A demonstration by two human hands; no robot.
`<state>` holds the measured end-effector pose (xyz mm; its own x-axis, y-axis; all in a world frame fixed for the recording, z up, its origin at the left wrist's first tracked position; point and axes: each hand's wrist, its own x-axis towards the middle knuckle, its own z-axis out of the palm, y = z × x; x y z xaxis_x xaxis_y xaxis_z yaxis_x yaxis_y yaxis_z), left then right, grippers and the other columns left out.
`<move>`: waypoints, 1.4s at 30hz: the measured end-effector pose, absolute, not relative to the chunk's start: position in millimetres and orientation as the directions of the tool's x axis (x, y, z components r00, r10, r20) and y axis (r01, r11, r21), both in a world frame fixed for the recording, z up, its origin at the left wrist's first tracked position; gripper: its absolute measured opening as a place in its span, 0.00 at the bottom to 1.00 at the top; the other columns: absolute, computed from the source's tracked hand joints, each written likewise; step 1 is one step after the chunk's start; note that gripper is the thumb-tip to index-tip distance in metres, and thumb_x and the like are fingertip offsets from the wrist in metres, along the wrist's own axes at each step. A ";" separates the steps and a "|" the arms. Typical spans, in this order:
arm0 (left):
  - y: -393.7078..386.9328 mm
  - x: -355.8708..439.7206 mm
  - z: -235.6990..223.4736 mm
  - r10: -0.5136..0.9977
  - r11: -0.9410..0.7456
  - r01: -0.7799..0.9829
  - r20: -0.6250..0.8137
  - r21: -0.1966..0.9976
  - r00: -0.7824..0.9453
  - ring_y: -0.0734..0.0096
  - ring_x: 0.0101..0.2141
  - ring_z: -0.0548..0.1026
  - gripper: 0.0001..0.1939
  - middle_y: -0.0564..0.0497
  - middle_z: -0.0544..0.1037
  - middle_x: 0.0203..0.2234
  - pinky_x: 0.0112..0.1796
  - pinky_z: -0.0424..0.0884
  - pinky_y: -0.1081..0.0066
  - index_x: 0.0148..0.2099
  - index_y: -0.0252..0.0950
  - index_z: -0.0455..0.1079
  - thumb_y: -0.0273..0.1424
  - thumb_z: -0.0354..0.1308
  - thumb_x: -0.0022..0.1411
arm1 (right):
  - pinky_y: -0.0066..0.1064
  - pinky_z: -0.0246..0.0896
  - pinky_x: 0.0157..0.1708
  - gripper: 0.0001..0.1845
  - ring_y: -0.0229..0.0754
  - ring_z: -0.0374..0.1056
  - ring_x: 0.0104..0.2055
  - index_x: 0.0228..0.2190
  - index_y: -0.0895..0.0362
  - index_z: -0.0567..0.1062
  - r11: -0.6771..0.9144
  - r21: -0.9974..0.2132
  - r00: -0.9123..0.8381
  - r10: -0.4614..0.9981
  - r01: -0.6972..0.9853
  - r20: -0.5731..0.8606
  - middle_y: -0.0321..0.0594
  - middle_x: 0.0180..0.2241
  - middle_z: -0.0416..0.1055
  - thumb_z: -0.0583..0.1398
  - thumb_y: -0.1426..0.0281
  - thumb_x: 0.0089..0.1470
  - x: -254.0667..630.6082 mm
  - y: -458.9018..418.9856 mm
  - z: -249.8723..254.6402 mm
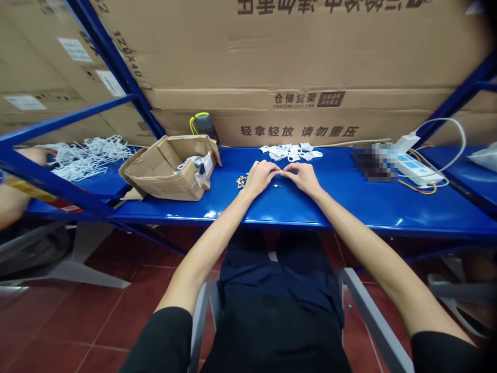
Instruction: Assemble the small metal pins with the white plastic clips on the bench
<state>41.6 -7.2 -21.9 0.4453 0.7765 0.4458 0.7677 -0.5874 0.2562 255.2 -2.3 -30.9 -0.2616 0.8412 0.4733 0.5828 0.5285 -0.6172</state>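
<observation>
My left hand [260, 176] and my right hand [303, 177] rest on the blue steel shelf [349, 207], their fingertips meeting at the middle. A tiny pale item may sit between the fingertips, but it is too small to identify. Just below them lies a small metal pin [277, 185]. Left of my left hand is a little heap of brass-coloured fittings [241, 181]. Farther back, beyond my hands, lies a pile of white plastic parts [290, 152].
An open cardboard box [166, 168] holding white parts stands to the left. A co-worker's hand [37, 154] reaches near a heap of white cords [89, 158]. On the right are a blurred object [375, 162] and a white power strip [415, 170] with cables.
</observation>
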 end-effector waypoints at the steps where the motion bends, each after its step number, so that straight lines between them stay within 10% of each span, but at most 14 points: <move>1: -7.4 41.3 -21.1 0.780 -0.580 0.772 0.449 0.259 0.436 0.57 0.50 0.78 0.13 0.48 0.87 0.49 0.55 0.68 0.56 0.50 0.42 0.82 0.36 0.55 0.81 | 0.41 0.73 0.49 0.11 0.50 0.80 0.40 0.34 0.52 0.87 0.532 -0.607 -0.269 0.839 0.590 0.473 0.41 0.39 0.87 0.68 0.59 0.63 255.4 -2.3 -30.6; 18: -3.6 29.9 -19.9 0.828 -0.507 0.845 0.370 0.173 0.421 0.53 0.57 0.77 0.25 0.47 0.85 0.56 0.58 0.65 0.52 0.59 0.42 0.82 0.20 0.47 0.76 | 0.48 0.69 0.57 0.09 0.55 0.77 0.52 0.36 0.50 0.87 0.644 -0.465 -0.478 0.764 0.607 0.434 0.43 0.46 0.84 0.66 0.62 0.64 255.5 2.9 -41.1; 42: -10.6 29.3 -18.8 0.924 -0.199 0.969 0.357 0.148 0.136 0.44 0.62 0.71 0.26 0.38 0.78 0.61 0.60 0.65 0.46 0.61 0.37 0.79 0.22 0.45 0.73 | 0.52 0.64 0.59 0.13 0.57 0.73 0.54 0.38 0.50 0.86 0.669 -0.472 -0.545 0.743 0.574 0.389 0.45 0.50 0.82 0.64 0.57 0.65 256.0 -4.6 -35.1</move>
<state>29.3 -10.6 -18.8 0.1358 0.9242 0.3570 0.9687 -0.1994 0.1476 256.0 -4.6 -35.1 -0.5449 0.7425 0.3895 0.5745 0.6690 -0.4717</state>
